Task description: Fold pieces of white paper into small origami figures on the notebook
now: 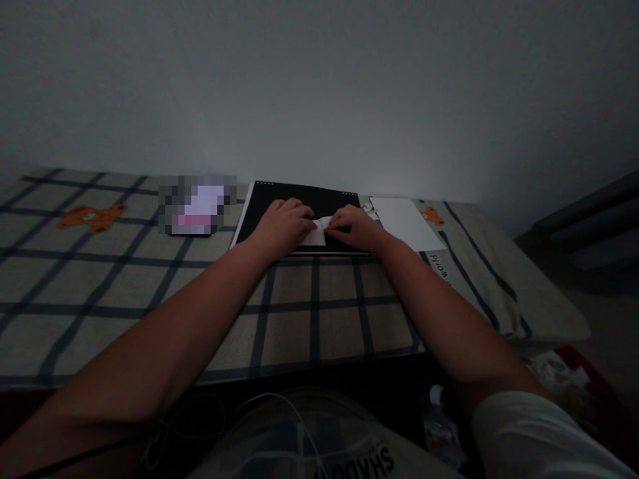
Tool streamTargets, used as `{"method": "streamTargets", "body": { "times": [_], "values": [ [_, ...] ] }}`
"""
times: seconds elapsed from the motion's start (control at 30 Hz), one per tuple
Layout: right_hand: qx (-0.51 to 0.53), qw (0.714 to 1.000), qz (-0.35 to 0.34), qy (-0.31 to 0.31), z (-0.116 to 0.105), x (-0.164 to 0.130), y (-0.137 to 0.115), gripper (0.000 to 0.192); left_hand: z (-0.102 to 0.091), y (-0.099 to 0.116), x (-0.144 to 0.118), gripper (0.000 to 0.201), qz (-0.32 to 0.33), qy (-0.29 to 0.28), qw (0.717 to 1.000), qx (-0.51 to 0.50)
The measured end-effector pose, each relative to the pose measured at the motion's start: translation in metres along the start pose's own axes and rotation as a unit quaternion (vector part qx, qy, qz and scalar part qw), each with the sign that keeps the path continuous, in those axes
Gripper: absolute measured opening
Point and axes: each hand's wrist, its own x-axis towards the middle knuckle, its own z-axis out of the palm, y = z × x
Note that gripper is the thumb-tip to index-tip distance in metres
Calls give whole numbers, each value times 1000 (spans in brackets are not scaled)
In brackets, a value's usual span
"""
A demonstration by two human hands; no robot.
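Observation:
A small folded piece of white paper (317,233) lies on a black pad (304,198) on the checked bedsheet. My left hand (283,223) presses on the paper's left side with its fingers curled. My right hand (355,225) pinches the paper's right edge. Both hands touch the paper and rest on the pad. Most of the paper is hidden under my fingers.
A white sheet (403,222) lies just right of the pad. A blurred-out light object (198,205) sits left of it. The checked sheet (150,286) with orange bear prints covers the bed, against a plain wall. Bags and a bottle lie on the floor at lower right.

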Motion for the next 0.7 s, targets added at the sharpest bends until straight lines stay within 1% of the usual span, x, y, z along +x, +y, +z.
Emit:
{"method": "streamTargets", "body": {
  "times": [0.1,0.13,0.2,0.27,0.3,0.4,0.5,0.6,0.7],
  "values": [
    [13,1000,2,-5,0,1,-1,20,-1,-1,1,36,-8,-23,1000,10],
    [13,1000,11,4,0,1,-1,19,-1,-2,1,37,-8,-34,999,8],
    [5,998,44,42,-1,1,1,18,0,-3,2,41,-4,-52,999,0],
    [-5,994,80,71,-1,0,5,20,1,-2,3,41,-6,-54,998,-5],
    [-6,993,92,72,0,0,7,21,1,-1,3,39,-9,-53,999,-6],
    [14,995,92,46,1,0,13,15,0,4,3,40,-22,-48,998,-14],
    [45,996,65,32,2,1,14,13,0,8,3,42,-67,-46,996,-37],
    [76,997,32,7,3,3,11,13,5,7,4,35,-108,-45,990,-73],
    [86,996,27,-9,3,4,9,12,13,1,6,28,-108,-24,987,-117]
  ]
}}
